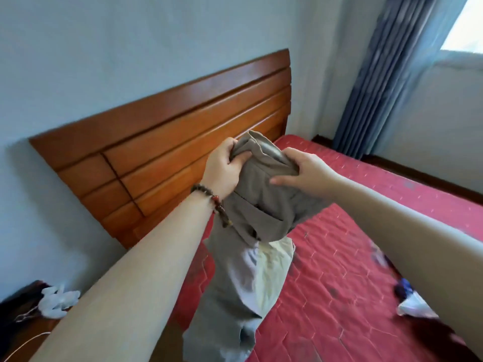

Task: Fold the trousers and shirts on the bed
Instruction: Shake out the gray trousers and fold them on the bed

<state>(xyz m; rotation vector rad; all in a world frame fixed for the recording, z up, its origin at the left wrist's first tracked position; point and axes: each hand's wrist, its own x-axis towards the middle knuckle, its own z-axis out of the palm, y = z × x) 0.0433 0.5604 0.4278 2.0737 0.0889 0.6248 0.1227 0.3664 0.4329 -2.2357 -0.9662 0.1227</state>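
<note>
Nearest to us, our two bare forearms are reaching out from the lower corners, the left one wearing a bracelet (213, 202) of dark and reddish round beads at the wrist. Low on the left, a dark wooden bedside surface (24, 333) is carrying a crumpled white, glossy plastic-looking bundle (56, 301) and a thin pale cord. Between our arms, the trousers (251, 212) are hanging in the air above the bed: soft, matte, olive-grey cloth, bunched at the top and falling in long limp folds, with a pale cream pocket lining (271, 267) showing inside out.

Our left hand (222, 169) is gripping the gathered top of the trousers, fingers curled tight into the fabric and the thumb pressed against it. Our right hand (304, 169) is holding the same bunched edge from the other side, fingers bent over the cloth and the thumb stretched flat along its front.

Beneath, the bed (347, 254) is covered by a red quilted spread stitched in a hexagon pattern. On it, half hidden by our right arm, lies a blurred heap of blue and white clothing (410, 301); we cannot tell what kind.

Farther off, a headboard (167, 142) of glossy orange-brown wooden slats is standing against a plain pale wall, and a blue-grey pleated curtain (386, 82) is hanging beside a bright window.
</note>
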